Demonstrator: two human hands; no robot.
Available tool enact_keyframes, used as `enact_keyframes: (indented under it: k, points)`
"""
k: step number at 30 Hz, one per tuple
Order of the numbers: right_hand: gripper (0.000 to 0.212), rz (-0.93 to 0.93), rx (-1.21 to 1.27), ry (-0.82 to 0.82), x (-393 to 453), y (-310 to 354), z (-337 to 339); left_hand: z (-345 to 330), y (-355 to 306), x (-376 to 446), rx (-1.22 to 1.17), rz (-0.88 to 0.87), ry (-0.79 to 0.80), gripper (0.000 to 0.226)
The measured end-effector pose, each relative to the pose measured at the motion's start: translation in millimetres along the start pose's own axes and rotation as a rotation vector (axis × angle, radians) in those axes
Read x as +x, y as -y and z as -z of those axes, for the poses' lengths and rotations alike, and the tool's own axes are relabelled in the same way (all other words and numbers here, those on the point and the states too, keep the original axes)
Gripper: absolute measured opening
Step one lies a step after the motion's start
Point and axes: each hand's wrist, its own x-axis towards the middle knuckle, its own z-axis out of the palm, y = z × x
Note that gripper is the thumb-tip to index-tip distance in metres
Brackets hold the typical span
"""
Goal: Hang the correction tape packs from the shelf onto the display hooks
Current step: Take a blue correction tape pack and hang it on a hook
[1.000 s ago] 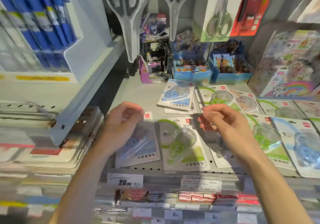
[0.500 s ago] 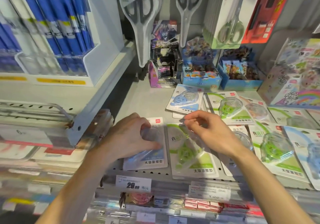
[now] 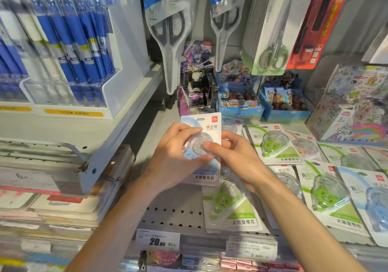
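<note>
item: blue correction tape pack (image 3: 206,129), being held upright above the shelf (image 3: 168,213), hang slot at top. left hand (image 3: 174,158) and right hand (image 3: 235,158) are both gripping its clear blister, fingers curled round it. risks: blister slipping; slot missing a hook; sleeve-level forearms sweeping the green pack (image 3: 231,206) off the shelf edge.

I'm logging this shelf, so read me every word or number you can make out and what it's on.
"修正带": blue pack held by the left hand and right hand.
"大容量带芯": bottom of that pack, and of the green pack lying on the shelf.
"29.00 元/个": price tag.
"6": tag at left.
Second price tag, yellow labels, card boxes: too blurred.
</note>
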Motion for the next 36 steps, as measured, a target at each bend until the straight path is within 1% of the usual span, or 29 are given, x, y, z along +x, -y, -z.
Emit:
enact_keyframes:
  k: [1,3,4,5,6,8,9,10,12,14,17,19,21,23,25,27,29,33,36]
  points:
    - [0.021,0.002,0.017,-0.035,0,0,2,-1,0,1,-0.045,0.002,-0.02,0.07]
    - [0.022,0.013,0.033,-0.085,2,1,7,-1,3,3,-0.085,0.0,-0.129,0.071]
    - [0.022,0.02,0.054,-0.098,3,2,10,-2,5,5,-0.098,0.021,-0.185,0.071]
    - [0.022,0.028,0.083,-0.1,4,3,12,-2,5,7,-0.146,0.065,-0.203,0.071]
    - [0.023,0.032,0.113,-0.094,5,5,14,-2,5,9,-0.245,0.13,-0.168,0.07]
    - [0.023,0.038,0.158,-0.071,7,7,13,-4,2,14,-0.574,0.275,-0.028,0.059]
    - [0.022,0.044,0.152,-0.061,10,8,13,-5,3,15,-0.714,0.32,0.019,0.051]
    - [0.02,0.057,0.12,-0.045,12,8,13,-6,4,17,-0.788,0.337,0.031,0.046]
    - [0.017,0.109,-0.029,-0.024,18,9,20,-5,6,18,-0.812,0.332,-0.026,0.039]
    - [0.019,0.167,-0.298,-0.095,26,11,33,-2,12,19,-0.772,0.316,-0.117,0.026]
    - [0.043,0.132,-0.807,-0.268,46,12,52,3,21,22,-0.726,0.318,-0.204,0.016]
    - [0.061,0.081,-1.075,-0.313,59,10,56,4,25,24,-0.688,0.319,-0.235,0.016]
    - [0.079,-0.008,-1.238,-0.3,70,6,53,4,26,26,-0.677,0.332,-0.246,0.016]
    - [0.09,-0.111,-1.298,-0.277,79,3,48,4,28,27,-0.667,0.346,-0.248,0.015]
    - [0.089,-0.133,-1.284,-0.272,83,2,43,4,30,28,-0.651,0.356,-0.246,0.016]
    - [0.088,-0.106,-1.208,-0.273,84,2,43,4,32,29,-0.647,0.37,-0.245,0.016]
    - [0.086,-0.073,-1.058,-0.271,84,2,44,6,33,30,-0.645,0.383,-0.251,0.016]
    - [0.081,-0.038,-0.641,-0.267,84,5,45,7,36,31,-0.639,0.406,-0.283,0.017]
    - [0.08,0.0,-0.527,-0.284,78,11,44,8,36,32,-0.637,0.414,-0.298,0.017]
